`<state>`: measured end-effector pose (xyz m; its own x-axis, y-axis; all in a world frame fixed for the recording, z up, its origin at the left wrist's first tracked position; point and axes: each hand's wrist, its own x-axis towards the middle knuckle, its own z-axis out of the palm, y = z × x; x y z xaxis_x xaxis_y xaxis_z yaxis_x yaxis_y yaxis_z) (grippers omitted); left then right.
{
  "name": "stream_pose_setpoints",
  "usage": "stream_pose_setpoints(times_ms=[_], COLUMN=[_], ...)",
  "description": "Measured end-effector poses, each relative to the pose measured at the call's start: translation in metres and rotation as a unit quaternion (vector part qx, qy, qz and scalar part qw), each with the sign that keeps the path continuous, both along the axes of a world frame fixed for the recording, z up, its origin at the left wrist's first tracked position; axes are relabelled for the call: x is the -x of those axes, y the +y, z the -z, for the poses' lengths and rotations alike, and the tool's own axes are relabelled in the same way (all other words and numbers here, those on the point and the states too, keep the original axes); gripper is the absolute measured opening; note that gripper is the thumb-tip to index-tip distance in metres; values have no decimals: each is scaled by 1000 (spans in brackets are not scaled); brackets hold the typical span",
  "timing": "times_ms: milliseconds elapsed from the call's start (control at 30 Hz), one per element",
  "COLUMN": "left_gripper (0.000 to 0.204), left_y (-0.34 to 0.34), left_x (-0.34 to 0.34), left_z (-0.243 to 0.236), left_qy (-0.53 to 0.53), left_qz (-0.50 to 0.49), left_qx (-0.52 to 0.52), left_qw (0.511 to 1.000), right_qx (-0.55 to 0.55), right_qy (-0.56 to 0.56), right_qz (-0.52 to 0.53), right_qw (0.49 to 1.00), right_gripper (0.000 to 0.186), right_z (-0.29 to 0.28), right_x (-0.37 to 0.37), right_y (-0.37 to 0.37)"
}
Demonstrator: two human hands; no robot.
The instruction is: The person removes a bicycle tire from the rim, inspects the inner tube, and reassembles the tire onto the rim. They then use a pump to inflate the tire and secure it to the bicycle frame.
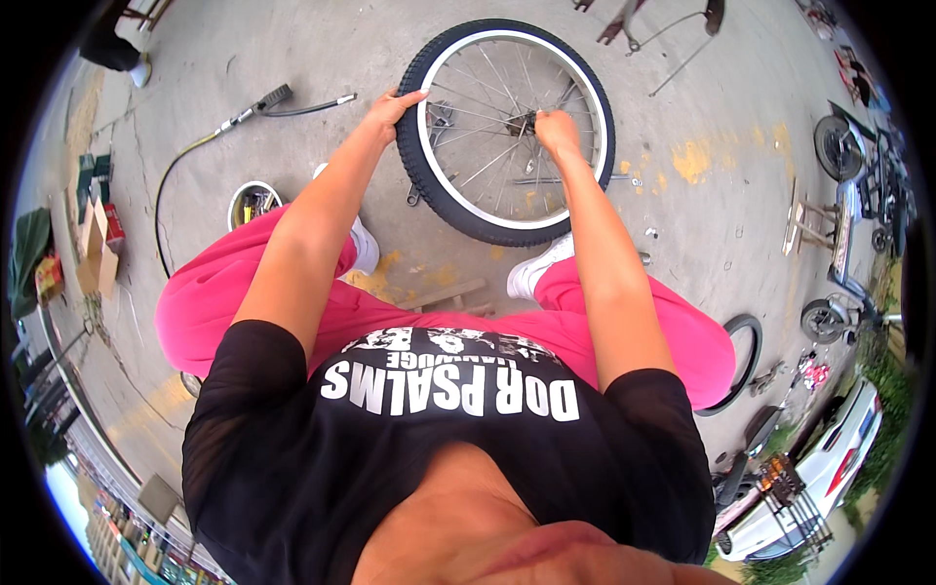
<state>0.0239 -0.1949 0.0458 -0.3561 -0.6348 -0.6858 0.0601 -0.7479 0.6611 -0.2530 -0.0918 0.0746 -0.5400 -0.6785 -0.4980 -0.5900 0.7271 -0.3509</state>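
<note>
A bicycle wheel [414, 168] with a black knobbly tyre and a silver rim stands on the ground before me, between my feet. Around its left side my left hand [392, 109] is closed, thumb over the rim and the fingers partly hidden behind the tyre. My right hand [558, 132] is curled at the hub [520, 124], gripping the near end of the axle; the fingertips are hidden. Through the spokes, a thin metal tool [624, 178] shows on the ground, its end sticking out to the right.
An air hose [255, 109] and a white bowl of tools [241, 200] lie left. Bicycle parts [624, 21] are at the top. A loose tyre [756, 361], wooden stool [809, 229], scooters [846, 229] and white car [840, 458] are right. Someone's leg [115, 49] shows upper left.
</note>
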Motion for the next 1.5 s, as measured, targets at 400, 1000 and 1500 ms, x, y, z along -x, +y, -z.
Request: stream_pose_setpoints(times_ms=[400,1000,1500], left_gripper=[39,32,26], left_y=[-2,119,106], left_x=[-11,2,-5], left_z=[50,44,41], left_qy=[7,-73,-88], left_qz=[13,-219,-194], left_qx=[-34,-52,-121], left_qw=[999,972,970], right_qx=[135,83,50], right_qy=[-9,-111,-204], right_qz=[-421,-536,-569], right_qw=[897,833,795], right_gripper=[22,14,12], right_z=[30,49,61], right_x=[-102,-105,-119], right_y=[45,32,16])
